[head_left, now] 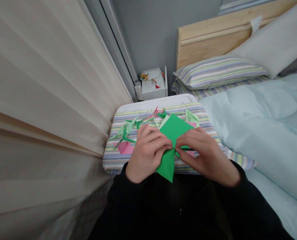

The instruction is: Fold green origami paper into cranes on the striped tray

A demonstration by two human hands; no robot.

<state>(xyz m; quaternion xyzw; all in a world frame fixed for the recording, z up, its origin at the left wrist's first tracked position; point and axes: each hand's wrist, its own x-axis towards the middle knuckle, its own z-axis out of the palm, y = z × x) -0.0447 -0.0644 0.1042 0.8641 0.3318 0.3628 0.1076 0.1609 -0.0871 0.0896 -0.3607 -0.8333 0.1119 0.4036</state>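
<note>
Both hands are in view, and both are occupied. The left hand (pixel 150 151) grasps the green paper (pixel 174 128) between thumb and fingertips at its left side. The right hand (pixel 202 154) pinches the same paper near its middle, its fingertips just beside those of the left. The paper is partly folded: a broad, flat panel extends beyond the hands, and a pointed portion hangs down toward the wearer's dark clothing (pixel 178 206). The paper is located over the near part of the counter (pixel 158 101), a white-rimmed surface bearing a striped cloth (pixel 113 161).

Beyond and to the left of the left hand lie several folded paper figures, among them a dark green figure (pixel 124 136) with slender points (its exact form is too small to certify). Its lower part meets or overlaps a pink piece of paper (pixel 124 148). A pink figure (pixel 156 112) lies farther back, and a pale green figure (pixel 192 117) lies beyond the right hand.

A curtain (pixel 50 83) borders the counter on the left; a bed with a pale blue quilt (pixel 258 110) stands on the right.
</note>
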